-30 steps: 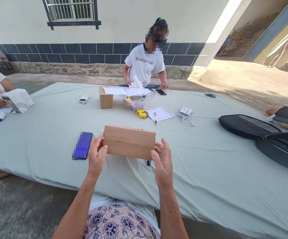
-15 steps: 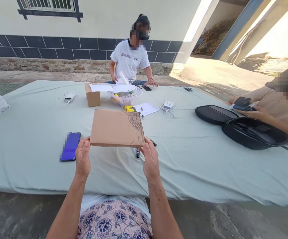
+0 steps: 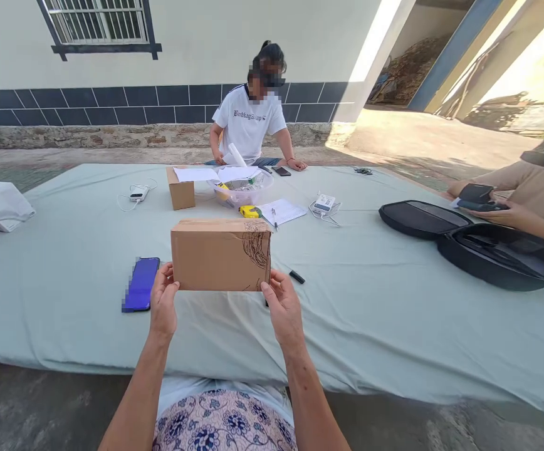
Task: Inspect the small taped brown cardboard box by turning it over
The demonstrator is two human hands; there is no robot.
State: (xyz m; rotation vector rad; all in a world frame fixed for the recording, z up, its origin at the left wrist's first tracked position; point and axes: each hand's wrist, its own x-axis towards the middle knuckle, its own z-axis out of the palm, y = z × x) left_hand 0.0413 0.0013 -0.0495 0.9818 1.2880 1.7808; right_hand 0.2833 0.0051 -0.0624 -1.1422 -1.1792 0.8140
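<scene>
A brown cardboard box (image 3: 215, 260) is held up above the table in front of me, its long side facing me and its top edge visible. Black pen scribbles cover the right part of that side. My left hand (image 3: 163, 300) grips the lower left corner, thumb in front. At the lower right corner my right hand (image 3: 282, 304) grips it the same way. A phone with a blue screen (image 3: 143, 284) lies just left of my left hand. Close to my right hand is a black marker cap (image 3: 297, 277); a dark object beneath the box is mostly hidden.
On the pale green cloth (image 3: 347, 326) stand a smaller carton (image 3: 182, 194), a plastic basket (image 3: 237, 195) with papers, a yellow tape measure (image 3: 250, 212) and white devices with cables. An open black case (image 3: 502, 250) lies right. One person sits opposite, another at right.
The box has tilted so its scribbled side now faces me more upright, with its top face showing. Both hands still hold it. The view has shifted slightly.
</scene>
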